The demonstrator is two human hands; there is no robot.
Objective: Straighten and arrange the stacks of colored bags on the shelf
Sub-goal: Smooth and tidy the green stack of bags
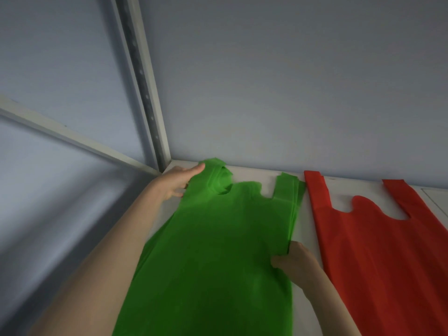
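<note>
Squaring up the green stack [213,243] on the shelf [254,175]

Left hand [175,181] lies open against its far-left handle; right hand [294,261] pinches its right edge. The red stack [378,251] lies just right. Next, likely flatten that folded handle.

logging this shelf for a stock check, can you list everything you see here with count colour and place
stack of green handled fabric bags: one stack, green, middle of shelf, left handle curled over
stack of red handled fabric bags: one stack, red, right of the green, apart
white shelf board: one, white, under both stacks
grey metal upright post: one, grey, back left corner
left hand: at the green stack's top left corner
right hand: fingers on the green stack's right edge
</note>
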